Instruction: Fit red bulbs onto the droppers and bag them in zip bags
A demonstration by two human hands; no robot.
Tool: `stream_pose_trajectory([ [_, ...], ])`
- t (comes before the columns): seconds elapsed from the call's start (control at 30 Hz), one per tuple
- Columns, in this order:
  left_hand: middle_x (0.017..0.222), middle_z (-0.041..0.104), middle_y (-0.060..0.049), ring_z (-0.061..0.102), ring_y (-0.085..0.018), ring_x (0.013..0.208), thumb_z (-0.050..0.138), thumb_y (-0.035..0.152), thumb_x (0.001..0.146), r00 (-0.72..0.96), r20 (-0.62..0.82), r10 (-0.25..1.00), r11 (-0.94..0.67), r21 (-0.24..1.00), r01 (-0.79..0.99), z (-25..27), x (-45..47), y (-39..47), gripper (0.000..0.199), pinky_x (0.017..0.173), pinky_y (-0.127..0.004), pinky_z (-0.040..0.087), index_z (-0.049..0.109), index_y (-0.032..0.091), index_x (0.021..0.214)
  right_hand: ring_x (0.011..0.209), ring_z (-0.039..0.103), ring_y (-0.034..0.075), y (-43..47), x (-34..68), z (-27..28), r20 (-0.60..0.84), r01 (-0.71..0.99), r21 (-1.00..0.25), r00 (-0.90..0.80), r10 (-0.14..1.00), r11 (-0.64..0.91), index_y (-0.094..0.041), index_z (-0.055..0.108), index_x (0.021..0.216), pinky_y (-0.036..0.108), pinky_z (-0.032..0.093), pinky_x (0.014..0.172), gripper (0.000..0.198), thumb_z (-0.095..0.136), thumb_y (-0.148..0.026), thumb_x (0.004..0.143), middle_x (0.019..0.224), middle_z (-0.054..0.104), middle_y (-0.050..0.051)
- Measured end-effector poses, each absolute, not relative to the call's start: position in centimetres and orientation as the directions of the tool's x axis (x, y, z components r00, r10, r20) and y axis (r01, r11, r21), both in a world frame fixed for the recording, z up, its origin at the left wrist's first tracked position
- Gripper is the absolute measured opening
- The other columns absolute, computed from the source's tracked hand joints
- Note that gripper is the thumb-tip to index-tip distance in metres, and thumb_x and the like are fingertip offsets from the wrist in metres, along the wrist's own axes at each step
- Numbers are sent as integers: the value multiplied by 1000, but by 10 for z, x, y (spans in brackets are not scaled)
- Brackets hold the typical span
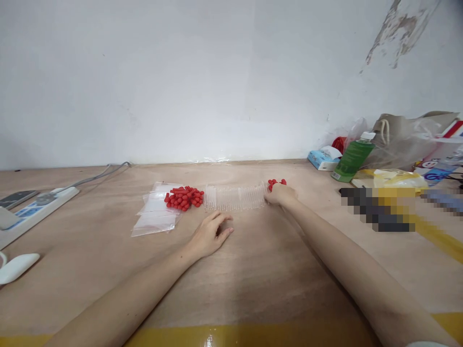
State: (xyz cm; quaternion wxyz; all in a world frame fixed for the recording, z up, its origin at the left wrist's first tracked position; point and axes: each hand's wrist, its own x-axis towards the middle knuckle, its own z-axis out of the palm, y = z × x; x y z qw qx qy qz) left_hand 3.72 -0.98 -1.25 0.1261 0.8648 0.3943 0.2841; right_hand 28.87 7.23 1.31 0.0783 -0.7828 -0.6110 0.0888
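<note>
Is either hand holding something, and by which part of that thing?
The left hand holds nothing visible. The right hand is at the right end of the clear tubes; whether it grips one cannot be told.

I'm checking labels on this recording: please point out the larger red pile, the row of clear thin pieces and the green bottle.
Larger red pile (184, 198): head view, middle of the heap.
Row of clear thin pieces (237, 198): head view, middle of the row.
Green bottle (353, 160): head view, middle of its body.
</note>
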Motion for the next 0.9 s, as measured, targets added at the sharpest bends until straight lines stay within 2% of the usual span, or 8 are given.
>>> stream_pose_trajectory([
  [0.17,88,56,-4,54,-16,78,52,25,79,510,423,749,-662,457,594,-11,39,-14,23,67,-28,44,56,20,102,108,47,32,66,288,21,-7,953,-249,177,984,-173,-14,59,97,40,39,78,30,47,-31,74,99,60,16],
  [0.3,73,57,-2,52,-16,71,52,29,80,385,532,754,-624,396,674,0,37,-11,11,66,-28,41,58,19,81,82,57,24,46,283,24,59,962,-271,32,998,-14,-14,55,84,34,40,70,23,38,-28,81,80,61,12],
  [0.43,67,56,-2,51,-17,71,50,33,80,188,678,710,-494,290,820,23,9,13,21,72,-30,40,54,18,65,70,54,18,22,283,10,275,865,-345,-278,920,364,-16,48,90,29,39,64,17,34,-26,86,78,59,8],
  [0.53,79,59,-4,54,-19,78,48,32,79,41,713,700,-344,287,894,37,-31,41,19,75,-30,41,61,18,79,77,53,19,10,288,-4,492,735,-359,-375,786,576,-18,46,101,31,41,67,19,34,-23,87,86,58,8],
  [0.6,85,59,-6,55,-20,80,48,33,77,-36,670,742,-214,287,934,42,-56,59,25,75,-31,41,64,18,88,85,53,20,4,290,-13,580,713,-321,-373,724,624,-19,45,111,33,42,72,27,34,-20,87,90,57,9],
  [0.7,89,62,-8,57,-23,81,46,39,76,-76,475,877,-58,261,963,44,-81,77,31,71,-31,42,67,19,89,83,53,19,-1,288,-21,611,702,-267,-406,679,660,-19,49,112,32,42,72,29,33,-17,88,87,58,9],
  [0.8,93,65,-7,58,-24,83,47,43,74,-62,333,941,-6,201,979,43,-87,86,33,70,-30,42,68,21,87,82,54,18,-3,286,-26,597,702,-225,-449,665,676,-19,54,105,32,42,72,26,35,-18,88,87,59,8],
  [0.9,87,67,-7,60,-25,81,47,45,73,-90,280,956,40,182,983,43,-85,90,33,66,-30,42,67,20,83,84,54,19,-3,285,-28,588,708,-205,-463,663,676,-18,55,102,33,40,73,24,36,-18,88,89,60,8],
])
